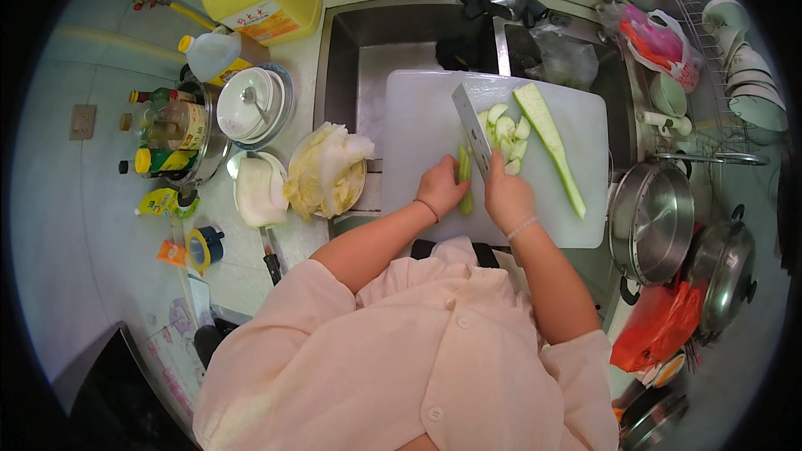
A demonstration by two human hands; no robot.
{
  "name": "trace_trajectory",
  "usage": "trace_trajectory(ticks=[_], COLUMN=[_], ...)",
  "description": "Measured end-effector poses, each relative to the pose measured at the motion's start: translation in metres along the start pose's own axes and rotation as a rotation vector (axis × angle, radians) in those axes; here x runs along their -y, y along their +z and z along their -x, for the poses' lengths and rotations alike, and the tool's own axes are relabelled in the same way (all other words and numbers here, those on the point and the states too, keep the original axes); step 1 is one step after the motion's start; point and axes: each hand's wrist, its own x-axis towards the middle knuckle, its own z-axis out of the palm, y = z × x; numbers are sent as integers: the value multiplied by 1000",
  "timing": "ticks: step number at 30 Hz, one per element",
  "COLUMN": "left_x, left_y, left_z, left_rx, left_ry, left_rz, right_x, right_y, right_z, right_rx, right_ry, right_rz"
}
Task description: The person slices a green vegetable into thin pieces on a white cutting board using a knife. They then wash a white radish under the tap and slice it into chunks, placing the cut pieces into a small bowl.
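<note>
A white cutting board (420, 106) lies across the front of the sink. My right hand (509, 197) grips a cleaver (474, 128), its broad metal blade pointing away from me. Sliced pale green vegetable pieces (504, 131) lie against the blade's right side. Left of the blade, my left hand (443, 185) has its fingers on a narrow green vegetable piece (464, 178). A long peeled green vegetable strip (551, 144) rests at an angle on the board's right part. The cleaver's handle is mostly hidden in my right hand.
Leafy cabbage (329, 169) fills a plate left of the board, beside a white vegetable chunk (257, 191) in a dish. A black-handled knife (272, 265) lies nearby. Stacked plates (245, 103) and bottles stand further left. A steel pot (651, 222) and a dish rack (695, 19) are at the right.
</note>
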Motion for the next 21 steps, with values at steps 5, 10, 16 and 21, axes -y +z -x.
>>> trace_trajectory(ticks=[5, 10, 16, 21], left_x=[1, 0, -3, 0], left_y=[5, 8, 5, 0], left_z=[-1, -2, -3, 2], left_rx=[1, -34, 1, 21], left_ry=[-1, 13, 37, -33], left_rz=[8, 13, 47, 113], right_x=[2, 22, 16, 7], right_y=[7, 10, 22, 7], right_z=[31, 29, -11, 13], right_rx=[127, 136, 8, 64], right_ry=[-73, -40, 0, -32], right_rz=[175, 81, 27, 28])
